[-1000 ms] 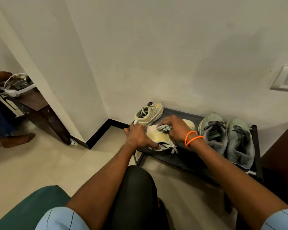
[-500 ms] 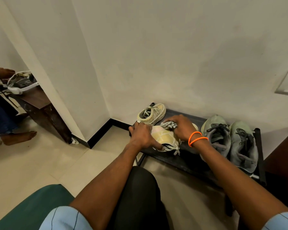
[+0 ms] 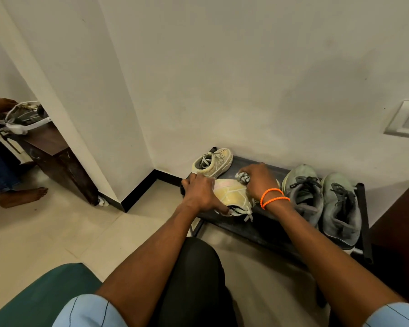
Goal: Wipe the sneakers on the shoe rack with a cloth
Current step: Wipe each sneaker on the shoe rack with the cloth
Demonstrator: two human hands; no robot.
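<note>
Cloth [image 3: 242,177] gripped in right hand [image 3: 257,179], shifted slightly farther along yellow sneaker [image 3: 232,197] than before; sneaker still held on rack [image 3: 265,227] by left hand [image 3: 202,193] fingers.

No legible txt, labels or nos. anywhere.

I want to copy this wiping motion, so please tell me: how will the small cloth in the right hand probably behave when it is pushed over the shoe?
The cloth is bunched in the right hand, so it is probably soft and floppy. It looks light for its size. Pushed across the yellow sneaker, it would likely fold and drag rather than slide stiffly.
</note>
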